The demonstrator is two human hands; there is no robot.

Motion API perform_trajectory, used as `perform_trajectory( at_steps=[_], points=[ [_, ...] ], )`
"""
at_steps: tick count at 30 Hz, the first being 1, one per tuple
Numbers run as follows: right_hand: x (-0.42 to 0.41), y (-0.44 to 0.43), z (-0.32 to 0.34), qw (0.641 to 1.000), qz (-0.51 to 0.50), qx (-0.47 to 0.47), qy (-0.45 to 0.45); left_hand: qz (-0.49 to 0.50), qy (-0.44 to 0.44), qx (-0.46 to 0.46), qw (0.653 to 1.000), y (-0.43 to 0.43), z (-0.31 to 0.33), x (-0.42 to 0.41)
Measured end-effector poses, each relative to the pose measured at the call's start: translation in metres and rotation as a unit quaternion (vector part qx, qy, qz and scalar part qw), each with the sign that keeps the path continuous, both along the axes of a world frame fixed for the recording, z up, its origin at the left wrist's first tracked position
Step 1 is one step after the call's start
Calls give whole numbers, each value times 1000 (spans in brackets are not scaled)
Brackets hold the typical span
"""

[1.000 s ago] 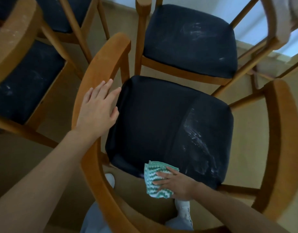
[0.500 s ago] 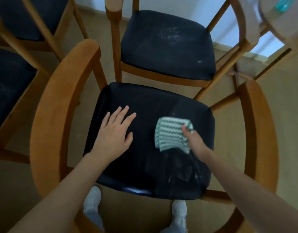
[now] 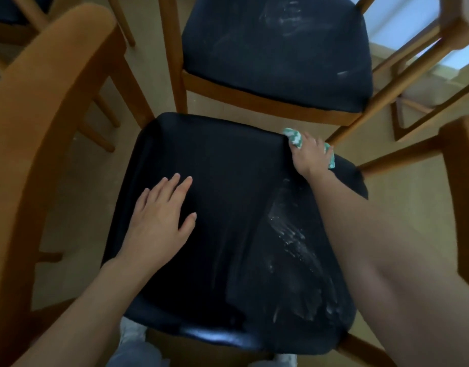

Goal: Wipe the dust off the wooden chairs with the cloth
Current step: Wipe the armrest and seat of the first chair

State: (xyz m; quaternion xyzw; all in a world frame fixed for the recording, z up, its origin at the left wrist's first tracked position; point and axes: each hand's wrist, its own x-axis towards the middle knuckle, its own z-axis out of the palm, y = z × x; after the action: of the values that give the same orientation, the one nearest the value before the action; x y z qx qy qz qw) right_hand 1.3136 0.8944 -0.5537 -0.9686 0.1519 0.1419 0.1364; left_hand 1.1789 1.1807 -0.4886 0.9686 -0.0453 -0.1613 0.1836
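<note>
The right grip (image 3: pixel 311 157) holds the green-and-white cloth (image 3: pixel 294 137), fingers curled over it, at the far right corner of the near chair's black seat (image 3: pixel 228 181). The left grip (image 3: pixel 160 223) lies released, fingers straight and flat, on the seat's left half. White dust (image 3: pixel 294 239) streaks the seat's near right part. The far chair (image 3: pixel 275 49), just beyond, is smudged too.

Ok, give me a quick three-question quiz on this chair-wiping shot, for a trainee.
1. True or false: the left hand lies flat on the near seat, holding nothing.
2. Where is the cloth? A) at the seat's far right corner, under the right hand; B) in the left hand; C) at the seat's near left corner.
3. Fill in: the white dust streaks lie on the seat's ___ half.
Key: 1 true; 2 A; 3 right.
</note>
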Motion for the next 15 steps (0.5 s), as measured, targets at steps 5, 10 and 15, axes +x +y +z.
perform_trajectory(
  at_steps=[5, 10, 15],
  points=[
    [-27, 29, 4, 991, 125, 32, -36, -3, 0, -7, 1000, -2, 3, 1],
    [-120, 71, 1, 949, 299, 97, -1, 1, 14, -8, 1000, -2, 14, -4],
    [-235, 79, 9, 868, 470, 122, 101, -2, 22, -16, 1000, -5, 32, -13]
  ],
)
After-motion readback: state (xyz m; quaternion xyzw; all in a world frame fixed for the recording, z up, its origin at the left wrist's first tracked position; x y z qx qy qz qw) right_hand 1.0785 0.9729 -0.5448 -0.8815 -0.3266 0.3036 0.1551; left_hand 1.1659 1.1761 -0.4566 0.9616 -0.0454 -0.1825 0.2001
